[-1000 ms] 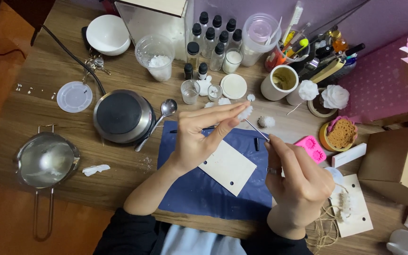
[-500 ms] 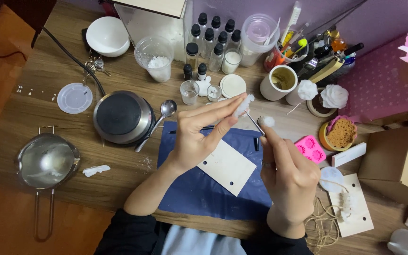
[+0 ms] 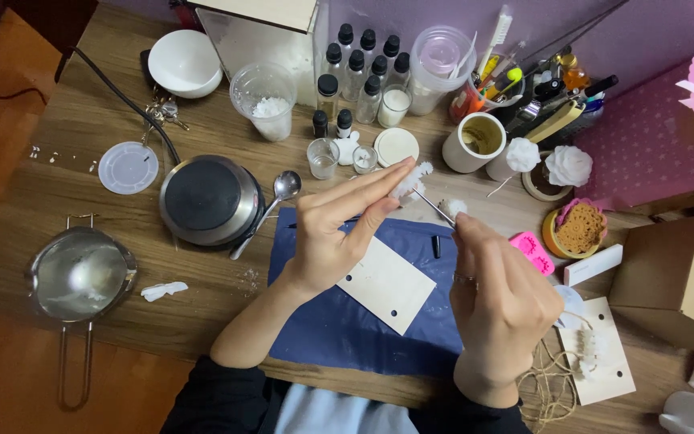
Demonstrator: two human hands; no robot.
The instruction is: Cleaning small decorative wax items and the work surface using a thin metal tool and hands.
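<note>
head view: both hands raised over the blue mat [image 3: 339,329] on the wooden surface [image 3: 82,120].
left hand [image 3: 339,233]: fingers extended, fingertips pinch a small white waxy piece [image 3: 411,178]; grip closed on it.
right hand [image 3: 500,289]: grip closed on a thin stick [image 3: 431,206].
stick vs piece: tip touches the white piece, runs diagonally down to right fingers.
below hands: pale card with holes [image 3: 387,285] on mat.
left of mat: hot plate [image 3: 206,201], spoon [image 3: 271,205].
</note>
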